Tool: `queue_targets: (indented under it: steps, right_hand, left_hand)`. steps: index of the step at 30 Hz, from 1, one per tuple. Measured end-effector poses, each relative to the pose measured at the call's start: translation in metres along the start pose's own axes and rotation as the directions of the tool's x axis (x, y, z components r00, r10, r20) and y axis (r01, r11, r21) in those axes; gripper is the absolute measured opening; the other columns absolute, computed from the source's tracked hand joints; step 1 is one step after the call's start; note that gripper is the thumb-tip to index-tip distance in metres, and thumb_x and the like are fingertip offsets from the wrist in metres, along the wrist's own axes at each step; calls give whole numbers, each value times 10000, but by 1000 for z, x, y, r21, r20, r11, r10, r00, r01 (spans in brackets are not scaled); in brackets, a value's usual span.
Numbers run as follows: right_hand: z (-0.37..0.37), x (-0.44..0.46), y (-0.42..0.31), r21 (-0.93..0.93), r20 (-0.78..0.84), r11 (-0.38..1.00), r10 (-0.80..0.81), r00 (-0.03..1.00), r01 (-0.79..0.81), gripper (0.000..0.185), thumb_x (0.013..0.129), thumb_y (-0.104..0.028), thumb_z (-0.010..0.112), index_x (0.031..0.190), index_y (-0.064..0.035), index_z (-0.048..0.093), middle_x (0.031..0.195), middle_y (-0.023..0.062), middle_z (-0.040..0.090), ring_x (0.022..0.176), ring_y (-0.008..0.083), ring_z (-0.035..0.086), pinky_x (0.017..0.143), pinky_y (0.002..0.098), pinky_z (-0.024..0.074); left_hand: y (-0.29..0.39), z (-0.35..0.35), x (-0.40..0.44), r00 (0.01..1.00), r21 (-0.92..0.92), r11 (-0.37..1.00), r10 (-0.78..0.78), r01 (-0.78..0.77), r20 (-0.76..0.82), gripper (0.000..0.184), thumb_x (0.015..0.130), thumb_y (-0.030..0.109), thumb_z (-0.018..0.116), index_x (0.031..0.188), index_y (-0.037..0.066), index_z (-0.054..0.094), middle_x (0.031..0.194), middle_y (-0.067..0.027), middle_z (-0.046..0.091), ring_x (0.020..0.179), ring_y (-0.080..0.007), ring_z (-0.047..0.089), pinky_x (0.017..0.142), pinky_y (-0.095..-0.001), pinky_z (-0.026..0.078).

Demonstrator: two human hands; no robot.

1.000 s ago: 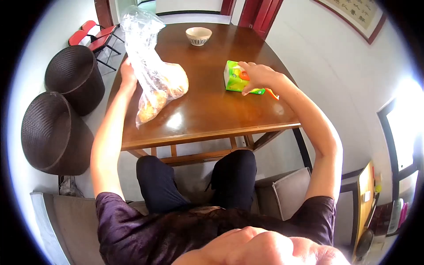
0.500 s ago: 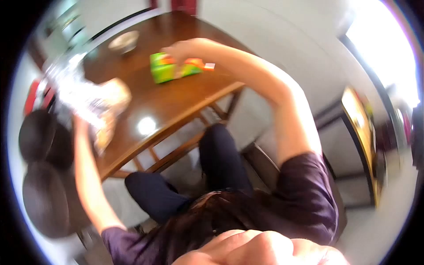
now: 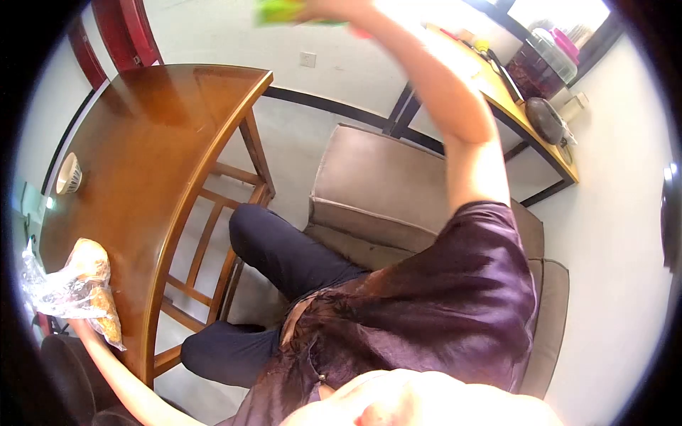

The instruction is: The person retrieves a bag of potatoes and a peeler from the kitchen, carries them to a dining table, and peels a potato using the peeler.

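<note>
Near the table's left end, my left hand (image 3: pixel 79 326) is closed on a clear plastic bag (image 3: pixel 60 292) with golden-brown pieces that look like bread (image 3: pixel 91 263) in it. The bag hides most of its fingers. At the top edge of the view, my right hand (image 3: pixel 335 9) grips a bright green box (image 3: pixel 280 11) with some orange on it. The box is blurred and partly cut off, held up in the air away from the table.
A brown wooden table (image 3: pixel 153 142) carries a patterned bowl (image 3: pixel 69 175) at its far edge. A grey-brown sofa seat (image 3: pixel 376 177) is beside my legs. To the right, a yellow-topped desk (image 3: pixel 508 99) holds a clear container with a pink lid (image 3: pixel 543 67). Dark stools (image 3: pixel 67 376) stand lower left.
My right hand has lifted the green box off the table and swung it up and right. The view has turned right, and the bagged bread now appears lower left, still in my left hand.
</note>
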State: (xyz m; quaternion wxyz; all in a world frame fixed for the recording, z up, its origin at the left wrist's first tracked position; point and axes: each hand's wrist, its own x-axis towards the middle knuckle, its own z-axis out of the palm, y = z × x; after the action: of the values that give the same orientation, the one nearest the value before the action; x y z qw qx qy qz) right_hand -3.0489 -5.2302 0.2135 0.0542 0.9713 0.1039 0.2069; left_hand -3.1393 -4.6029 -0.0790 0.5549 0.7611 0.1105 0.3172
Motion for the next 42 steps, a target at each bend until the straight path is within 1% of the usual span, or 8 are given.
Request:
queue_targets:
  steps: [11, 13, 16, 23, 28, 30, 36, 42]
  right_hand:
    - [83, -204, 364, -117, 180, 639, 767, 616, -760, 317, 830, -335, 619, 989, -66, 671, 795, 15, 612, 737, 151, 580, 685, 324, 461]
    - [108, -198, 399, 134, 211, 655, 714, 668, -743, 295, 825, -300, 632, 996, -64, 676, 769, -10, 597, 719, 124, 561, 678, 309, 443]
    - [22, -235, 172, 867, -33, 354, 741, 670, -349, 529, 873, -468, 547, 1245, -91, 559, 1299, 91, 517, 1223, 215, 448, 1018, 402, 334]
    - [41, -132, 178, 868, -297, 469, 755, 584, -164, 554, 868, -442, 562, 1280, -74, 517, 1186, 59, 544, 1026, 156, 446, 846, 317, 332]
    - [33, 12, 80, 816, -63, 518, 524, 849, -259, 576, 865, -423, 573, 1305, -62, 488, 1106, 37, 564, 885, 114, 444, 723, 257, 330]
    - [37, 61, 20, 767, 254, 608, 5, 967, -205, 511, 868, -376, 584, 1265, -64, 507, 957, 4, 586, 614, 13, 399, 476, 174, 297]
    - [25, 42, -298, 930, 259, 364, -754, 604, 55, 553, 804, -320, 685, 1240, -16, 533, 972, 38, 622, 729, 100, 505, 688, 252, 429]
    - [68, 39, -476, 873, -137, 109, -880, 455, 475, 559, 803, -280, 691, 1258, -13, 505, 1031, 87, 589, 970, 173, 542, 846, 294, 447]
  left_hand:
    - [-3, -7, -14, 1000, 35, 999, -4, 3, 22, 269, 894, 184, 601, 1077, -11, 629, 960, -69, 660, 896, -151, 626, 791, -312, 509]
    - [2, -25, -32, 1000, 47, 999, -5, 5, -5, 271, 893, 185, 603, 1079, -10, 628, 963, -69, 660, 899, -151, 625, 793, -313, 509]
    - [22, -44, -59, 998, 47, 999, 21, -18, -58, 273, 893, 187, 604, 1082, -9, 626, 968, -70, 659, 903, -152, 624, 796, -314, 509]
    - [46, -54, -53, 996, -44, 996, 76, -78, -41, 279, 891, 190, 608, 1089, -6, 623, 978, -72, 657, 912, -154, 623, 803, -316, 509]
    - [53, -62, -14, 973, -158, 970, 205, -187, 110, 284, 890, 193, 610, 1094, -5, 621, 985, -74, 655, 918, -155, 621, 808, -318, 509]
    - [48, -67, 4, 956, -196, 956, 250, -219, 151, 286, 890, 194, 611, 1096, -4, 621, 988, -75, 655, 921, -156, 621, 810, -319, 509]
    - [68, -73, 25, 986, -101, 985, 145, -136, 86, 322, 885, 202, 623, 1143, 10, 597, 1062, -86, 638, 964, -166, 610, 849, -328, 503]
    - [76, -88, 19, 1000, -58, 998, -23, 22, -9, 358, 930, 341, 534, 1074, 36, 653, 915, -53, 663, 871, -98, 615, 706, -261, 487]
